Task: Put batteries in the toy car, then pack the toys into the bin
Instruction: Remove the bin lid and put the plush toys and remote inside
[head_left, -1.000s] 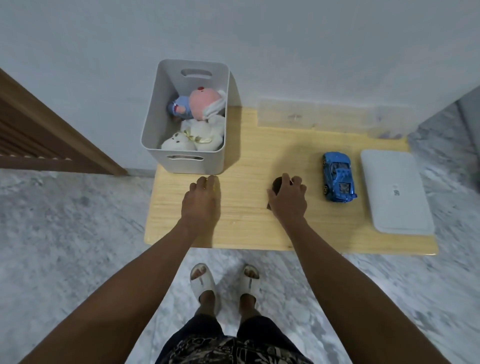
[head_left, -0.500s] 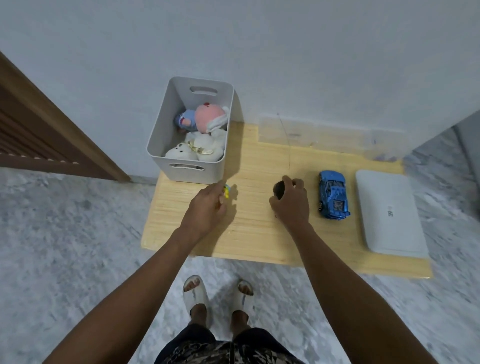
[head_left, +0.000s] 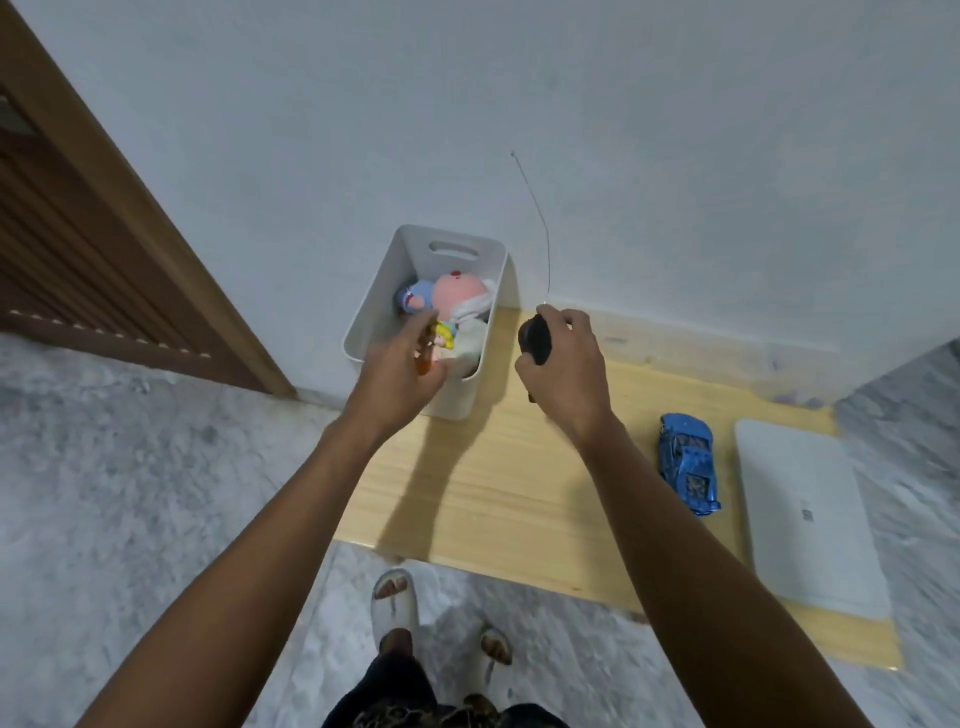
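Low wooden table (head_left: 493, 483) on marble floor (head_left: 130, 493). White bin (head_left: 483, 332) at its 10 o'clock corner; blue toy car (head_left: 688, 462) toward 3 o'clock, white lid (head_left: 805, 514) just beyond.

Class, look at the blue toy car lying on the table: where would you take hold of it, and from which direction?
Probably from above, pinching the blue toy car across its two long sides near the middle. It lies flat on the table with nothing over it, and its body is narrow there.
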